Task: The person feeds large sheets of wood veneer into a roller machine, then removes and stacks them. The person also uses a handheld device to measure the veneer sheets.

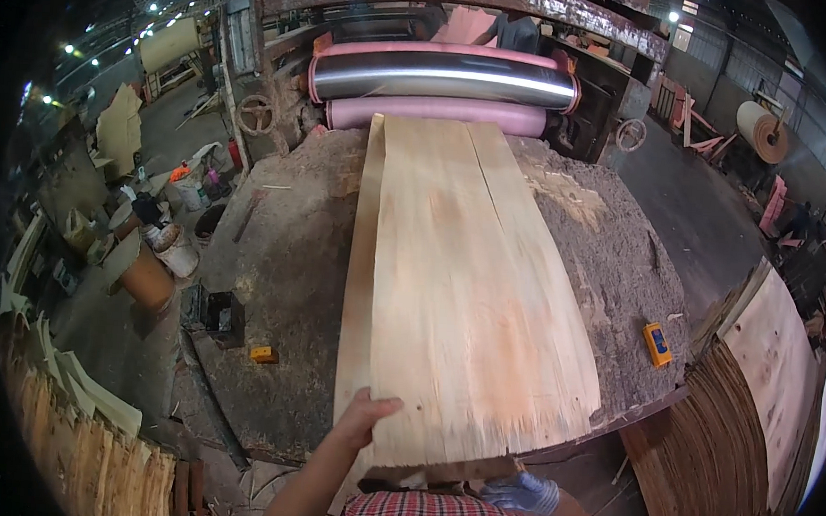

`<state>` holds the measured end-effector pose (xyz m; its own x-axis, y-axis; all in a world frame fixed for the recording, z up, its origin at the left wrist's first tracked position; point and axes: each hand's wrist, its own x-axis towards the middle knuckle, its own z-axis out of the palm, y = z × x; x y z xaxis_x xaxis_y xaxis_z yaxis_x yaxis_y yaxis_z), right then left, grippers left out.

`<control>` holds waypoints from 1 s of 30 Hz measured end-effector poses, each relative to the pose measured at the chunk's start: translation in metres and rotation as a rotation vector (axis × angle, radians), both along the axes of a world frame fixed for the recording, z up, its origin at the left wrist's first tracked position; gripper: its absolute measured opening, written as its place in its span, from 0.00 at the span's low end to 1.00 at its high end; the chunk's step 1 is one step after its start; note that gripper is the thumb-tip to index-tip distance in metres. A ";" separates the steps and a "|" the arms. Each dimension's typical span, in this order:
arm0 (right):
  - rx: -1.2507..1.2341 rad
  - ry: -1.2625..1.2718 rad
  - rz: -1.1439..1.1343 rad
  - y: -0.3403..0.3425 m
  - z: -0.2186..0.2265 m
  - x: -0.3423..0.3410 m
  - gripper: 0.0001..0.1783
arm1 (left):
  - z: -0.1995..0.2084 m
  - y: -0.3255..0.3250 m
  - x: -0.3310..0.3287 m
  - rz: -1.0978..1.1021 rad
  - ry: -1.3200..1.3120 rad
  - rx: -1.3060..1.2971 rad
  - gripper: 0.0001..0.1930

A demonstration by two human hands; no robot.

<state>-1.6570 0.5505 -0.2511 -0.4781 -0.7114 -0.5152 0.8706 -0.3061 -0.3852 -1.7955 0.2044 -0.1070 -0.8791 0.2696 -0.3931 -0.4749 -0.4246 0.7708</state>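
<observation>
A long, pale wood veneer sheet (472,290) stretches from the front of the worktable to the rollers, with a split near its far end and a ragged near edge. Another veneer layer (358,283) shows along its left side. My left hand (363,420), bare, pinches the near left edge, thumb on top and the other fingers partly hidden. At the near edge, right of the middle, my right hand (523,493) in a pale grey-blue glove holds the sheet's rim from below; its grip is partly hidden. The far end meets the lower pink roller (436,116), under a shiny steel roller (443,82).
The rough worktable (277,316) carries a yellow block (263,354) and a yellow-and-blue device (656,344). Veneer stacks stand at right (705,437) and left (89,446). Buckets (177,250) are on the left floor. Behind the rollers is another person (517,33).
</observation>
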 end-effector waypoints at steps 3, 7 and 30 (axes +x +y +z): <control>-0.094 0.147 0.046 -0.033 0.032 -0.009 0.48 | 0.013 -0.001 -0.008 0.068 -0.037 0.001 0.30; -0.308 0.218 -0.128 -0.055 0.094 -0.038 0.43 | 0.027 0.007 -0.012 0.113 0.061 0.105 0.30; 0.201 0.297 -0.275 -0.071 0.091 -0.231 0.24 | -0.069 -0.080 -0.003 0.109 -0.132 -0.523 0.17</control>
